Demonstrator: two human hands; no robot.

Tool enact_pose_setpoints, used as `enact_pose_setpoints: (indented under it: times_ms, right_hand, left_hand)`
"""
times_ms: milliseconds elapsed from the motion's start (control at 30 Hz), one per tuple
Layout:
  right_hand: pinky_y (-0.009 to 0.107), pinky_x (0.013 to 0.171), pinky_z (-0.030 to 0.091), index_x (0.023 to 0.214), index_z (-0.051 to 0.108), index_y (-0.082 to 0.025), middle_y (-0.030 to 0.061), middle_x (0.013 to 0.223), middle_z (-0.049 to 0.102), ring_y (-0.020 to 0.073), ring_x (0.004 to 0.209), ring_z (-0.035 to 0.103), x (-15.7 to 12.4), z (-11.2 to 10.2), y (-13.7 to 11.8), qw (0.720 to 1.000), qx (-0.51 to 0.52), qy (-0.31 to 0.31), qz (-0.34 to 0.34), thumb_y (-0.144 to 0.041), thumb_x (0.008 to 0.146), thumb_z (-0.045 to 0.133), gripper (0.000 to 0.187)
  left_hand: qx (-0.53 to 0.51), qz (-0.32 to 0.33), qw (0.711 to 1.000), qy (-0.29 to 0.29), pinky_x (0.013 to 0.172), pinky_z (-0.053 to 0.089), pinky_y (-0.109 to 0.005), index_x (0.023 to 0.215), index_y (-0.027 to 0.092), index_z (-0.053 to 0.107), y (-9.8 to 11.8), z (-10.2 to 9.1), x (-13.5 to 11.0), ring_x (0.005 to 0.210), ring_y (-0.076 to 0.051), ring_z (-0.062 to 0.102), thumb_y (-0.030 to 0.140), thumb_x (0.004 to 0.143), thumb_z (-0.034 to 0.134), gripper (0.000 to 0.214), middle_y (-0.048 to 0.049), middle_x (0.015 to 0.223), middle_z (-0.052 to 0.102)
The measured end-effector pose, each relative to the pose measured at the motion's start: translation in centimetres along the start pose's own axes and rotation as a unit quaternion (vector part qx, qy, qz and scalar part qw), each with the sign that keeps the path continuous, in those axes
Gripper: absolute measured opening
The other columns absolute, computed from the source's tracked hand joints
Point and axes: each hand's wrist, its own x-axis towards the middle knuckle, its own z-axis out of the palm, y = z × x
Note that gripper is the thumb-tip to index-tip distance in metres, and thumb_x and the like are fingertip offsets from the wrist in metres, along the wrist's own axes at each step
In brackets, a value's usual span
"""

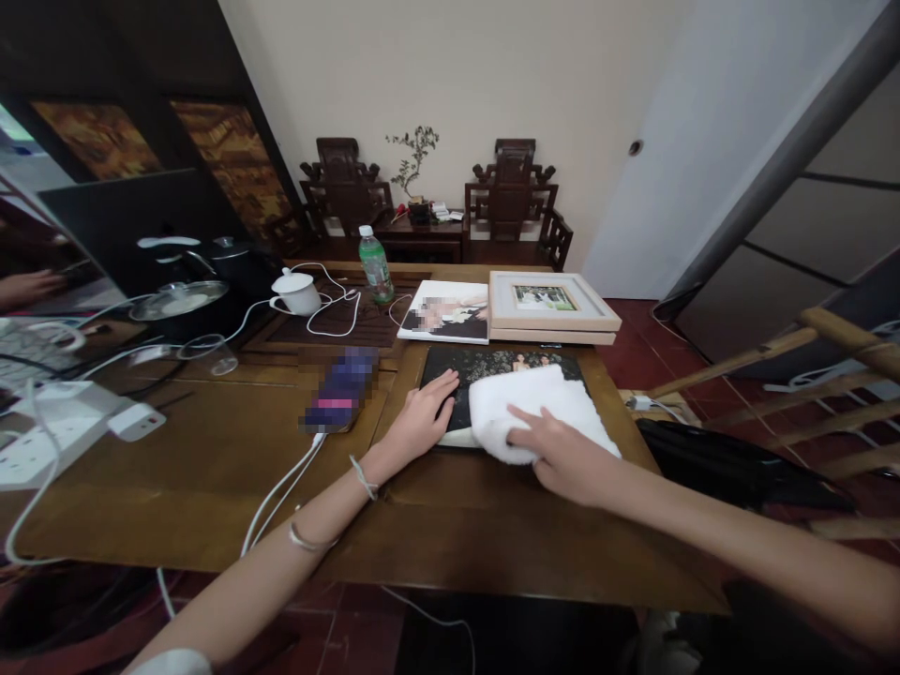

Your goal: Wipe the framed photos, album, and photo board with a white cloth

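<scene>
A dark photo panel or album [485,367] with people pictured on it lies flat on the wooden table. My left hand [426,412] rests on its left edge, fingers stretched out and lying flat. In my right hand [559,450] is a folded white towel [541,398], which covers the panel's middle and right side. My right index finger points along the cloth while the other fingers curl into it. Just behind the panel are a white photo book [446,309] and stacked pale wooden picture frames [555,305].
Left of the panel lies a phone [342,389] on a charging cable. Farther left are a lidded white cup [296,292], a clear plastic cup [211,354], a pot [179,305] and a power strip [56,427]. A plastic bottle [375,264] stands behind.
</scene>
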Motion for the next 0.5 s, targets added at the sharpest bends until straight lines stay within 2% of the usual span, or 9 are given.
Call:
enact_pose_setpoints:
  times_ms: [100, 200, 267, 333, 500]
  right_hand:
    - [0.054, 0.099, 0.029, 0.112, 0.054, -0.013, 0.0219, 0.130, 0.048, 0.0324, 0.129, 0.034, 3.3, -0.8, 1.8, 0.998, -0.044, 0.036, 0.013, 0.003, 0.067, 0.037, 0.050]
    - [0.054, 0.089, 0.037, 0.112, 0.054, -0.014, 0.0211, 0.118, 0.054, 0.0339, 0.117, 0.046, 6.6, -1.3, 2.0, 0.994, -0.083, 0.062, 0.038, 0.000, 0.070, 0.037, 0.047]
    - [0.058, 0.088, 0.037, 0.114, 0.053, -0.014, 0.0207, 0.115, 0.056, 0.0361, 0.121, 0.041, 8.2, -1.2, 1.3, 0.992, -0.099, 0.069, 0.030, 0.000, 0.070, 0.037, 0.049]
    - [0.064, 0.089, 0.032, 0.116, 0.053, -0.014, 0.0196, 0.122, 0.053, 0.0377, 0.128, 0.030, 9.1, -0.6, 0.2, 0.992, -0.106, 0.069, -0.007, 0.001, 0.069, 0.038, 0.051]
    - [0.066, 0.098, 0.022, 0.111, 0.057, -0.017, 0.0134, 0.133, 0.049, 0.0336, 0.135, 0.020, 8.0, 1.1, -2.8, 0.988, -0.089, 0.028, -0.126, 0.002, 0.067, 0.041, 0.051]
  left_hand:
    - [-0.024, -0.010, 0.999, 0.020, 0.106, 0.035, -0.045, 0.126, 0.015, 0.051, 0.1, 0.0, 0.1, 0.129, -0.022, 0.042, 0.025, 0.091, 0.039, 0.039, -0.0112, 0.137, 0.048]
    - [-0.072, -0.005, 0.996, 0.061, 0.109, 0.032, -0.041, 0.127, 0.016, 0.051, 0.4, -0.4, 0.2, 0.129, -0.020, 0.042, 0.029, 0.094, 0.035, 0.039, -0.0093, 0.137, 0.049]
    - [-0.100, -0.003, 0.991, 0.088, 0.111, 0.029, -0.039, 0.129, 0.017, 0.050, 0.6, -0.7, 0.2, 0.131, -0.018, 0.038, 0.031, 0.095, 0.031, 0.041, -0.0080, 0.139, 0.047]
    - [-0.121, -0.010, 0.985, 0.121, 0.113, 0.026, -0.037, 0.131, 0.016, 0.047, 0.7, -1.1, 0.2, 0.133, -0.017, 0.035, 0.033, 0.096, 0.027, 0.043, -0.0075, 0.142, 0.042]
    - [-0.147, -0.039, 0.973, 0.172, 0.113, 0.024, -0.037, 0.133, 0.015, 0.045, -0.1, -1.3, 0.3, 0.134, -0.017, 0.034, 0.038, 0.097, 0.018, 0.051, -0.0081, 0.143, 0.040]
